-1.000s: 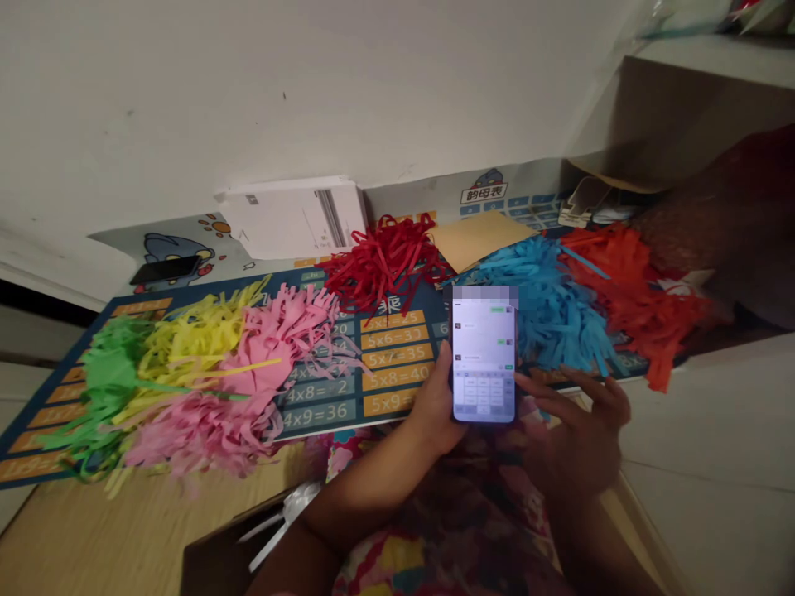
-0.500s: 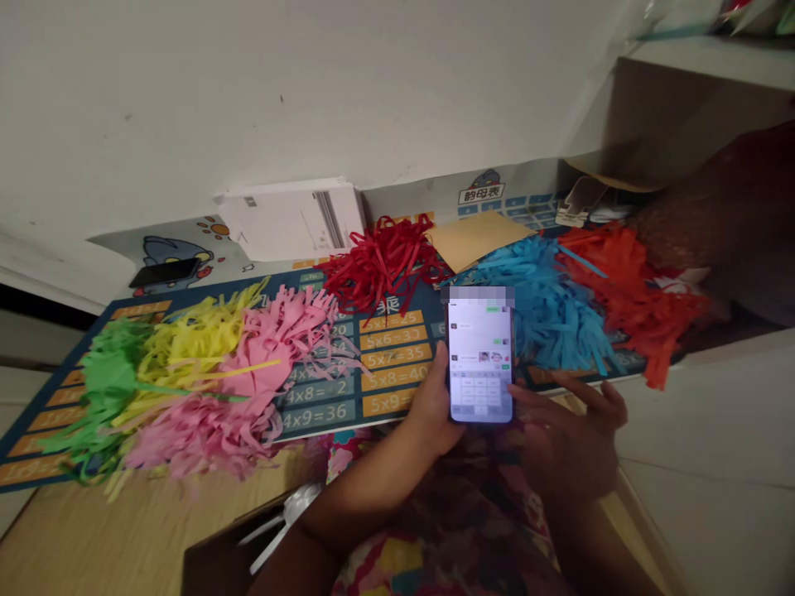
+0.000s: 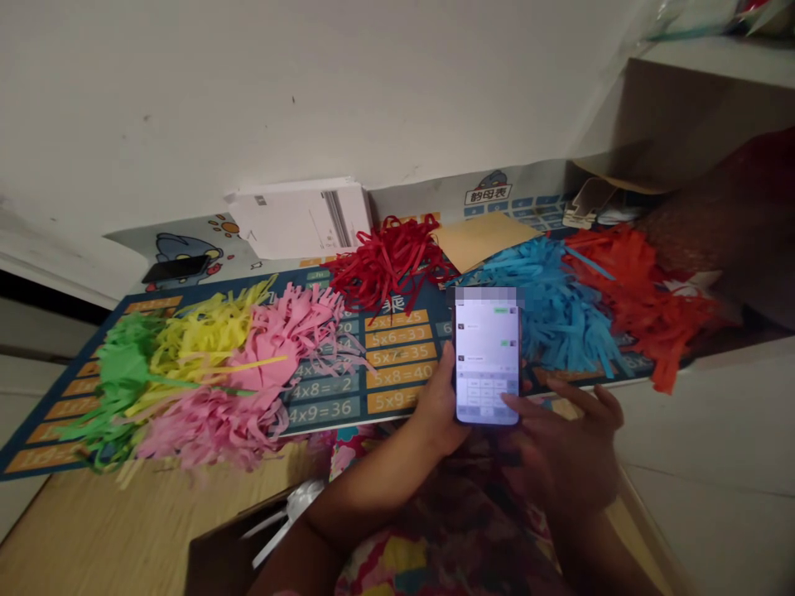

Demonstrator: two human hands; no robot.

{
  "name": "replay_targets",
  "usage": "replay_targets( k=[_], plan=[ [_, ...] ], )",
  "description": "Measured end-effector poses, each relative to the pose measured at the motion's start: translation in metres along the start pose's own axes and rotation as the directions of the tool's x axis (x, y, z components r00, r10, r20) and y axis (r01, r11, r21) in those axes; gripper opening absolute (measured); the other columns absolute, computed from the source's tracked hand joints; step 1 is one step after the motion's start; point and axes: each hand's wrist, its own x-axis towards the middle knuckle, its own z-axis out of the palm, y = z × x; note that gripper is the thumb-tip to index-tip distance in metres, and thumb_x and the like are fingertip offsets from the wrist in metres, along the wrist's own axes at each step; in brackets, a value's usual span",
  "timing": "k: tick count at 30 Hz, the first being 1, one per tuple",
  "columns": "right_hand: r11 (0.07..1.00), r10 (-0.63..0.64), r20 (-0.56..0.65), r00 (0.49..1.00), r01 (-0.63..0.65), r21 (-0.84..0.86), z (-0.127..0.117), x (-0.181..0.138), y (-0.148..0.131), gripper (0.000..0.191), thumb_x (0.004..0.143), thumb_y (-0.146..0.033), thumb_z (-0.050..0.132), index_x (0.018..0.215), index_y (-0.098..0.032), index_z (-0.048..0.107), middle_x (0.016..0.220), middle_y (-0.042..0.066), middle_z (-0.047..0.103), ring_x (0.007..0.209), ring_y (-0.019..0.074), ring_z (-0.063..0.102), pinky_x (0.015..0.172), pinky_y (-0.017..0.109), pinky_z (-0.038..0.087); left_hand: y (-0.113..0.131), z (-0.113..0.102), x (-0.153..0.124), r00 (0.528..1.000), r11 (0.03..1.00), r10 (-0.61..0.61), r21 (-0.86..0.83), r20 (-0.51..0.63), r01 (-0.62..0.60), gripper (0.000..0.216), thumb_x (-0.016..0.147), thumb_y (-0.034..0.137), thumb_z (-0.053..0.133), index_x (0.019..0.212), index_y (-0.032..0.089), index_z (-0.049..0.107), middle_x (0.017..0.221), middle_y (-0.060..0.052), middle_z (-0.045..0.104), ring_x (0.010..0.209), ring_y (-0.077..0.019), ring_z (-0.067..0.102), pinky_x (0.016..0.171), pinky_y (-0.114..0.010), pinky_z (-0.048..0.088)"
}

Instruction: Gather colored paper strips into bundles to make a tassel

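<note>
My left hand (image 3: 436,410) grips a lit smartphone (image 3: 487,354) upright by its left edge, above my lap. My right hand (image 3: 568,443) hovers beside it with fingers spread, one fingertip touching the lower part of the screen. Behind the phone, on a blue multiplication-table mat (image 3: 385,356), lie heaps of cut paper fringe: green (image 3: 118,372), yellow (image 3: 192,335), pink (image 3: 261,364), dark red (image 3: 391,261), blue (image 3: 552,306) and orange-red (image 3: 639,298).
A white box (image 3: 301,217) leans against the wall behind the mat. A second dark phone (image 3: 175,268) lies at the mat's far left. A brown paper sheet (image 3: 481,236) sits behind the blue fringe. A shelf (image 3: 696,108) stands at right.
My right hand has moved left, its fingertip now on the phone's lower screen. The screen content changed slightly. The view shifted a little to the left.
</note>
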Motion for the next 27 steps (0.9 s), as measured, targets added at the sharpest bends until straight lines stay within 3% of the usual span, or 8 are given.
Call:
replay_targets(
  k=[5, 9, 15, 23, 27],
  plan=[
    [0.998, -0.019, 0.092, 0.996, 0.014, 0.053, 0.006, 0.006, -0.012, 0.026, 0.093, -0.04, 0.049, 0.076, -0.025, 0.062, 0.086, -0.001, 0.075, 0.108, 0.0274, 0.06, 0.109, 0.052, 0.025, -0.001, -0.002, 0.0, 0.999, 1.0, -0.011, -0.014, -0.037, 0.011, 0.073, 0.1, 0.06, 0.028, 0.131, 0.003, 0.062, 0.103, -0.018, 0.077, 0.092, -0.0273, 0.073, 0.098, -0.039, 0.047],
    [0.999, -0.007, 0.049, 0.999, 0.006, 0.036, 0.006, 0.005, -0.005, 0.021, 0.092, -0.037, 0.05, 0.084, -0.025, 0.065, 0.089, 0.001, 0.073, 0.11, 0.028, 0.059, 0.108, 0.053, 0.028, -0.001, -0.004, 0.0, 1.0, 1.0, 0.019, 0.002, -0.015, -0.019, 0.072, 0.099, 0.061, 0.031, 0.134, 0.006, 0.06, 0.105, -0.017, 0.077, 0.096, -0.028, 0.073, 0.1, -0.039, 0.046],
    [1.0, 0.003, 0.025, 1.0, -0.004, 0.028, 0.002, -0.001, 0.005, 0.019, 0.09, -0.031, 0.049, 0.083, -0.025, 0.066, 0.092, 0.002, 0.072, 0.111, 0.0286, 0.058, 0.109, 0.055, 0.026, 0.001, -0.003, 0.001, 1.0, 1.0, 0.022, -0.001, 0.013, -0.022, 0.071, 0.1, 0.059, 0.027, 0.134, 0.007, 0.06, 0.104, -0.016, 0.077, 0.086, -0.0268, 0.074, 0.095, -0.041, 0.048],
    [0.992, -0.06, 0.053, 0.997, 0.054, 0.112, 0.013, 0.013, -0.011, 0.012, 0.091, -0.036, 0.055, 0.095, -0.025, 0.058, 0.102, 0.0, 0.075, 0.122, 0.0285, 0.053, 0.113, 0.057, 0.021, -0.006, -0.007, 0.006, 1.0, 1.0, -0.007, 0.025, -0.009, 0.008, 0.074, 0.096, 0.061, 0.042, 0.14, 0.002, 0.053, 0.114, -0.021, 0.074, 0.102, -0.0287, 0.071, 0.102, -0.037, 0.045],
    [0.994, -0.063, 0.052, 0.997, 0.058, 0.088, 0.008, 0.015, -0.011, 0.011, 0.09, -0.032, 0.052, 0.084, -0.026, 0.058, 0.092, -0.001, 0.075, 0.118, 0.0267, 0.055, 0.113, 0.055, 0.022, -0.006, -0.01, 0.007, 1.0, 1.0, -0.008, 0.021, -0.021, 0.008, 0.071, 0.098, 0.059, 0.037, 0.139, 0.004, 0.056, 0.111, -0.018, 0.075, 0.099, -0.028, 0.072, 0.1, -0.037, 0.047]
  ],
)
